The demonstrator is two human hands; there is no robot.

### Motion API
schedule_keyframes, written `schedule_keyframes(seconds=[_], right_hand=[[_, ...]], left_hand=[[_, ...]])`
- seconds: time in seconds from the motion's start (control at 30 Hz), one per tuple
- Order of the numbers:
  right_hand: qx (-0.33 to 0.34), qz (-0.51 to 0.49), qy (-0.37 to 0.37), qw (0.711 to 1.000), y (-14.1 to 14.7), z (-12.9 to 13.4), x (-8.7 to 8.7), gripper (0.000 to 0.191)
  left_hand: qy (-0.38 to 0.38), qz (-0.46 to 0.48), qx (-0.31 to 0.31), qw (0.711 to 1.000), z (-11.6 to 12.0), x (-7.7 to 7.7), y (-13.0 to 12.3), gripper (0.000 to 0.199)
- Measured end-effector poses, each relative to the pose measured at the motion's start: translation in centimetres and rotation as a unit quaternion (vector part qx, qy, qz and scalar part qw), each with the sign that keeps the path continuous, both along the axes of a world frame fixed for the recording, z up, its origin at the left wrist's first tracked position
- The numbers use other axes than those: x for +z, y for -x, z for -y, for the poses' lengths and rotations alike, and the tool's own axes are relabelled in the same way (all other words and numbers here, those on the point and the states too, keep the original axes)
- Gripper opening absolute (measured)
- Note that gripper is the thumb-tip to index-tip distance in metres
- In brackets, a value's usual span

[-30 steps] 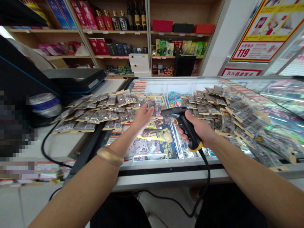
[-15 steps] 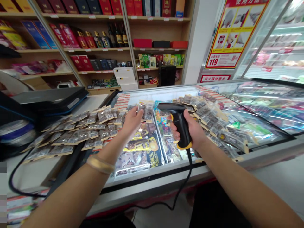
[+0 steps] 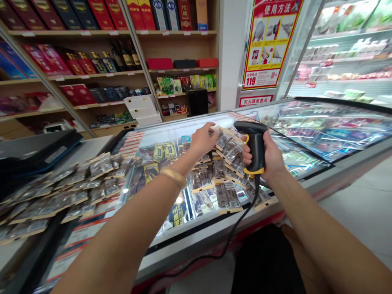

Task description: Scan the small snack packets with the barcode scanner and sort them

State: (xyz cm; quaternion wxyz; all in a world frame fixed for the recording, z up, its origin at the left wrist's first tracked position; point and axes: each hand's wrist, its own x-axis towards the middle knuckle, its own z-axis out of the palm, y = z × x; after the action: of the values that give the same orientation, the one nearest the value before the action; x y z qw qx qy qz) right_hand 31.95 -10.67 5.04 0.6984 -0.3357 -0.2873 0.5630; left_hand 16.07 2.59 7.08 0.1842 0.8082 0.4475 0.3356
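My right hand (image 3: 271, 157) grips a black and yellow barcode scanner (image 3: 256, 149), its head pointing left above the freezer's glass top. My left hand (image 3: 204, 139), with a gold bangle at the wrist, reaches to the upper left edge of the right pile of small clear packets (image 3: 228, 196). Its fingers are bent at a packet there; whether they grip it is hard to tell. Another pile of similar packets (image 3: 61, 190) lies at the left, partly on the counter and partly on the glass.
The scanner's cable (image 3: 226, 245) hangs over the front edge of the freezer (image 3: 196, 232). A dark flat device (image 3: 39, 151) stands on the left counter. Behind are shelves (image 3: 101, 75) with boxes and bottles, and a white box stack (image 3: 142, 110).
The view has turned right. My left hand has gone from a packet at the middle of the glass to the right pile. My right hand still holds the scanner.
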Motion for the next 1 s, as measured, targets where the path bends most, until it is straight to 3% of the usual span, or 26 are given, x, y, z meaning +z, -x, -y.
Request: schedule_keyframes(seconds=[0.17,0.3,0.43,0.63,0.87,1.0], right_hand=[[0.015,-0.011,0.014,1.0,-0.2,-0.7,-1.1,0.06],[0.018,-0.008,0.019,1.0,0.1,-0.8,-1.0,0.063],[0.02,0.011,0.006,1.0,0.7,-0.7,-0.4,0.06],[0.079,0.034,-0.021,0.996,5.2,-1.2,1.2,0.056],[0.203,0.013,0.037,0.978,17.0,-3.7,2.2,0.06],[0.285,-0.005,0.074,0.956,23.8,-5.5,1.3,0.06]], left_hand=[[-0.044,-0.116,-0.002,0.992,1.3,-0.1,-0.1,0.051],[-0.073,-0.107,0.0,0.992,1.6,-0.3,1.1,0.049],[-0.096,-0.056,0.019,0.994,1.2,-0.6,4.3,0.044],[-0.107,0.028,0.108,0.988,0.9,-0.6,14.1,0.034],[-0.043,0.114,0.301,0.946,-0.3,-1.2,28.2,0.034],[-0.007,0.096,0.391,0.915,-0.5,-1.7,32.5,0.035]])
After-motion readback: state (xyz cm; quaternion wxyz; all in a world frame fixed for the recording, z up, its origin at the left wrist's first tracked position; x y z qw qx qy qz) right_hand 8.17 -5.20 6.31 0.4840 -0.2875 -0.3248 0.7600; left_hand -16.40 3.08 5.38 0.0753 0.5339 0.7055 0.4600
